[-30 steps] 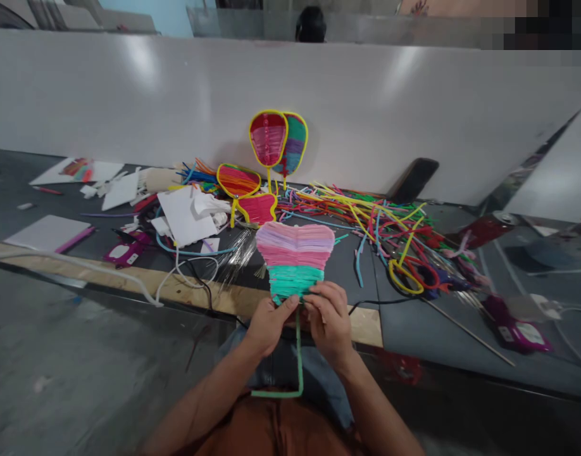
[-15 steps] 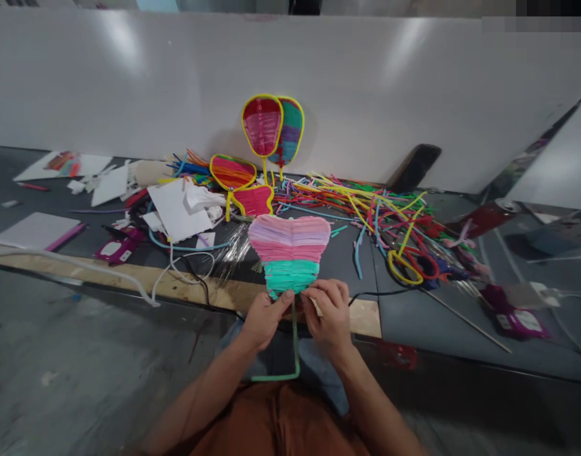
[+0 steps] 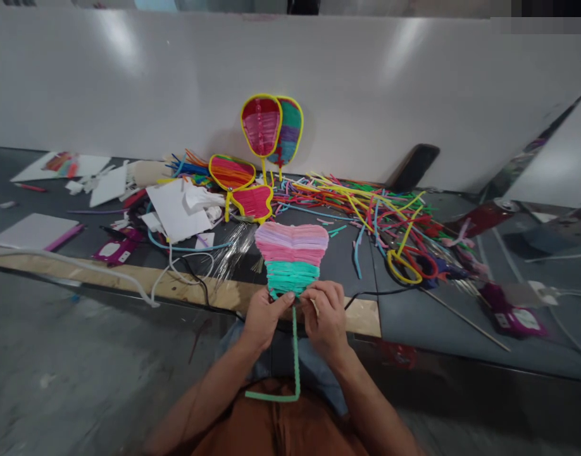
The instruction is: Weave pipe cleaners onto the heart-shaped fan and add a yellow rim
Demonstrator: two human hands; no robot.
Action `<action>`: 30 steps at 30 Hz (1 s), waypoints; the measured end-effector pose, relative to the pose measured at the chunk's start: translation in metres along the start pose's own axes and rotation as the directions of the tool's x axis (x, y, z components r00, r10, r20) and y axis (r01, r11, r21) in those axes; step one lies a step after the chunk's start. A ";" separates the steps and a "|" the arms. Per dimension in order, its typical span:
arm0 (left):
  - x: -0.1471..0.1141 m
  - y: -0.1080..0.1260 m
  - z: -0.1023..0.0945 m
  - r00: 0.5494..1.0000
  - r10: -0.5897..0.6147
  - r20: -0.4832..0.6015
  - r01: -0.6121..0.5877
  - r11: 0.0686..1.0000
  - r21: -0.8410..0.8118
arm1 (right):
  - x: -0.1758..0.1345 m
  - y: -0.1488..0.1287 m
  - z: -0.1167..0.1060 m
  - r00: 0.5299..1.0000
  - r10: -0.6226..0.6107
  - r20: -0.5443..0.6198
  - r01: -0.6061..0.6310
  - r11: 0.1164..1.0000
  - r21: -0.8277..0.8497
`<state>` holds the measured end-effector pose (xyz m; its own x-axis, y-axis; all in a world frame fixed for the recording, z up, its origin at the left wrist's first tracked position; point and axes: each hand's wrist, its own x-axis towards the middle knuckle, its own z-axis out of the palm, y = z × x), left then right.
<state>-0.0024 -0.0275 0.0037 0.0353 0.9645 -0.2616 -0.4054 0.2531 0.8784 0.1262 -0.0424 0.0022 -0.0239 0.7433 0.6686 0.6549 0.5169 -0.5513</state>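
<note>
A pipe-cleaner fan [image 3: 293, 244], striped pink, lilac and teal, is held upright above the table's front edge. My left hand [image 3: 263, 316] is closed on its lower edge, thumb pressed on the front. My right hand [image 3: 326, 316] pinches at the lower right of the same edge, its fingertips together; the exact strand between them is too small to make out. From between my hands a light green pipe cleaner [image 3: 296, 354] hangs down and bends left near my lap. Its upper end is partly hidden at the fan's bottom.
Two yellow-rimmed fans [image 3: 262, 126] lean on the white wall. Loose pipe cleaners [image 3: 338, 196] spread across the back, with scissors [image 3: 428, 263] at right. Papers [image 3: 179, 209], a white cable [image 3: 105, 269], a purple glue gun [image 3: 511, 313], a can [image 3: 492, 215] and a dark phone [image 3: 418, 166] surround them.
The fan's top has dipped slightly and tilted away from me. The green pipe cleaner's bent lower end has moved down towards my lap. Both hands keep nearly the same place.
</note>
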 end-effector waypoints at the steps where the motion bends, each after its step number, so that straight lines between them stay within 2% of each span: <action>1: 0.000 0.000 0.000 1.000 0.009 0.002 -0.009 1.000 0.004 | 0.000 0.000 0.000 1.000 0.001 -0.003 -0.001 1.000 0.008; 4: -0.001 0.000 0.002 1.000 0.008 -0.018 -0.008 1.000 -0.008 | -0.003 0.004 -0.003 0.999 0.039 -0.018 -0.038 0.998 0.044; 8: -0.001 0.001 0.002 0.998 0.015 -0.061 -0.014 1.000 0.009 | -0.011 0.011 -0.005 0.978 0.205 -0.025 -0.199 0.967 0.157; 10: -0.001 0.000 0.002 0.997 0.042 -0.066 -0.039 0.998 0.049 | -0.014 0.011 -0.006 0.971 0.238 -0.014 -0.231 0.952 0.199; 17: -0.004 -0.004 0.000 0.994 0.100 -0.042 -0.086 0.966 0.243 | -0.005 0.006 -0.008 0.997 0.076 -0.003 -0.076 0.993 0.091; 21: -0.006 -0.004 -0.001 0.996 0.086 -0.012 -0.079 0.957 0.281 | 0.002 0.007 -0.007 0.994 0.111 -0.008 -0.110 0.988 0.108; 24: -0.006 -0.004 -0.002 0.997 0.077 -0.003 -0.073 0.961 0.267 | 0.004 0.007 -0.006 0.996 0.084 -0.007 -0.083 0.993 0.087; 27: -0.005 -0.004 -0.003 0.997 0.081 0.009 -0.080 0.958 0.276 | 0.005 0.006 -0.006 0.997 0.072 0.032 -0.074 0.996 0.053; 30: -0.003 -0.005 -0.002 0.998 0.065 0.005 -0.064 0.963 0.263 | 0.007 0.007 -0.007 0.990 0.122 0.066 -0.126 0.989 0.071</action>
<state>-0.0029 -0.0322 -0.0005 0.0135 0.9792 -0.2024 -0.1527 0.2020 0.9674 0.1357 -0.0370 0.0065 0.0064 0.8268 0.5624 0.5974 0.4478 -0.6652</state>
